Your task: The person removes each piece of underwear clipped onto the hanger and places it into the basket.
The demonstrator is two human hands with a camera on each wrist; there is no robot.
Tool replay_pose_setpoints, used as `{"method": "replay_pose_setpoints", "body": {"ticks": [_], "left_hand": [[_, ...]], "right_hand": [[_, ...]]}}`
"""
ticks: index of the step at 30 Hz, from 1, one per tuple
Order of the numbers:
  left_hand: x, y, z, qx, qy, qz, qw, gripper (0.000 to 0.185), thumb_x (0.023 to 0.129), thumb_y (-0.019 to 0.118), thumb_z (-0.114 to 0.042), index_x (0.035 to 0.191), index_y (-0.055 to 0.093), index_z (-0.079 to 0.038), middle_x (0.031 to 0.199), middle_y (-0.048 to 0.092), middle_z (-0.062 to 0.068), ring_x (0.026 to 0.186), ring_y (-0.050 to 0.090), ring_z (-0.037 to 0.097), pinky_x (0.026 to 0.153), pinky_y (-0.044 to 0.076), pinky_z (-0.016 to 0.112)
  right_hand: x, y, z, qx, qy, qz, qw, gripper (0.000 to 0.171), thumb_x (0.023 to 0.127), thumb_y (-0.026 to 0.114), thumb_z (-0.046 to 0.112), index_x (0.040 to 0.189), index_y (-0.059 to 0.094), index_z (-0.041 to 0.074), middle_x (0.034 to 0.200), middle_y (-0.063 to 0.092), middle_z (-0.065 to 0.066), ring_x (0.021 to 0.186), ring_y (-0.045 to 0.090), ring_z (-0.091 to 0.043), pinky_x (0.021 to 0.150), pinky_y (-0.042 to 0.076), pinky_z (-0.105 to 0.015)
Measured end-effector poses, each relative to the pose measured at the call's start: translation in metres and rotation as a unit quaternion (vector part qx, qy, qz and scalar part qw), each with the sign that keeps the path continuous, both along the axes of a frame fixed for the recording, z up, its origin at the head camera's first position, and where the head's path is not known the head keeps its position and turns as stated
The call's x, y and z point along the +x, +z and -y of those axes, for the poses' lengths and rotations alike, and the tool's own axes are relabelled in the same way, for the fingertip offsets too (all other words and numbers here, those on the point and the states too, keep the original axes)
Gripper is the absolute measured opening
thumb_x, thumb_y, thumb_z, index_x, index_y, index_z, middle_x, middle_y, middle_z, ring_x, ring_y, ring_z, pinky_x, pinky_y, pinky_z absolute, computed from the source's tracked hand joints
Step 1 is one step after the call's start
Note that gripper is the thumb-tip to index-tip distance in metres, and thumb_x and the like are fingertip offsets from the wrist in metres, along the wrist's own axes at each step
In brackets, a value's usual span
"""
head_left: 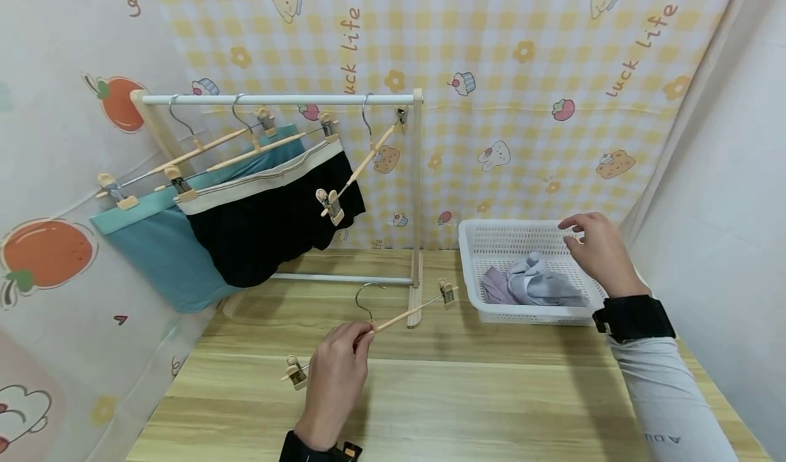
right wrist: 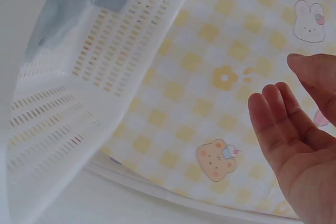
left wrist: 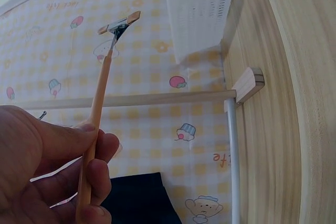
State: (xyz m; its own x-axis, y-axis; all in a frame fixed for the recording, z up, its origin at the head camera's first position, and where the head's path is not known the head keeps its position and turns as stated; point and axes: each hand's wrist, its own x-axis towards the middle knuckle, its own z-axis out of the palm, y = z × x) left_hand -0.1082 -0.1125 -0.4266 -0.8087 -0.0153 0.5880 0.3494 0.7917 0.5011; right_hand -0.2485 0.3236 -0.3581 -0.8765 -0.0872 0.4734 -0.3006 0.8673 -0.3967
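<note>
My left hand [head_left: 338, 377] grips the wooden bar of a clip hanger [head_left: 405, 316] near its middle, above the table. The hanger's metal hook points up and a clip shows at each end; in the left wrist view the fingers curl round the bar [left wrist: 101, 85]. My right hand [head_left: 602, 254] is over the right side of a white basket [head_left: 469, 271], fingers loosely bent with nothing between them. Inside the basket lie a grey-blue cloth [head_left: 540, 284] and a mauve cloth [head_left: 496, 286], both crumpled.
A small rack [head_left: 276, 99] stands at the left on the wooden table [head_left: 442, 407]. From it hang teal shorts [head_left: 166, 243], black shorts with a pale waistband [head_left: 276, 233] and a bare clip hanger [head_left: 365, 162]. A patterned curtain [head_left: 491, 52] covers the back.
</note>
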Motion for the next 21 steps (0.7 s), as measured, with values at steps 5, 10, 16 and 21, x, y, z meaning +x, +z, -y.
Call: {"method": "replay_pose_setpoints", "body": {"ticks": [5,10,16,21], "left_hand": [[0.0,0.0,0.001,0.003,0.0,0.011,0.9999,0.01,0.092,0.082,0.001,0.101,0.081,-0.004,0.097,0.08,0.007,0.082,0.076,0.018,0.065,0.062,0.031],[0.0,0.001,0.002,0.004,0.002,0.017,0.9998,0.01,0.093,0.081,0.001,0.102,0.081,-0.004,0.098,0.08,0.008,0.083,0.076,0.019,0.066,0.063,0.032],[-0.001,0.001,0.004,0.004,0.003,0.018,0.9998,0.01,0.093,0.081,0.001,0.102,0.081,-0.004,0.098,0.081,0.007,0.083,0.076,0.018,0.066,0.062,0.033],[-0.001,0.001,0.006,0.005,0.005,0.034,0.9994,0.009,0.095,0.08,0.0,0.102,0.081,-0.005,0.097,0.08,0.006,0.082,0.075,0.017,0.065,0.061,0.031]], "right_hand": [[0.009,0.004,0.007,0.019,0.004,0.002,1.0,0.02,0.095,0.07,-0.005,0.115,0.073,-0.007,0.12,0.063,-0.037,0.103,0.061,-0.05,0.089,0.046,-0.067],[0.021,0.002,0.017,0.017,0.008,0.003,1.0,0.021,0.095,0.073,-0.001,0.116,0.073,-0.004,0.122,0.063,-0.036,0.108,0.061,-0.05,0.105,0.03,-0.085],[0.043,-0.007,0.034,0.028,0.028,-0.014,0.999,0.024,0.092,0.078,-0.001,0.115,0.073,-0.006,0.118,0.067,-0.033,0.107,0.065,-0.049,0.093,0.049,-0.067],[0.062,-0.02,0.054,0.031,0.05,-0.01,0.998,0.025,0.091,0.081,0.0,0.114,0.073,-0.005,0.116,0.068,-0.03,0.109,0.065,-0.048,0.09,0.053,-0.064]]}}
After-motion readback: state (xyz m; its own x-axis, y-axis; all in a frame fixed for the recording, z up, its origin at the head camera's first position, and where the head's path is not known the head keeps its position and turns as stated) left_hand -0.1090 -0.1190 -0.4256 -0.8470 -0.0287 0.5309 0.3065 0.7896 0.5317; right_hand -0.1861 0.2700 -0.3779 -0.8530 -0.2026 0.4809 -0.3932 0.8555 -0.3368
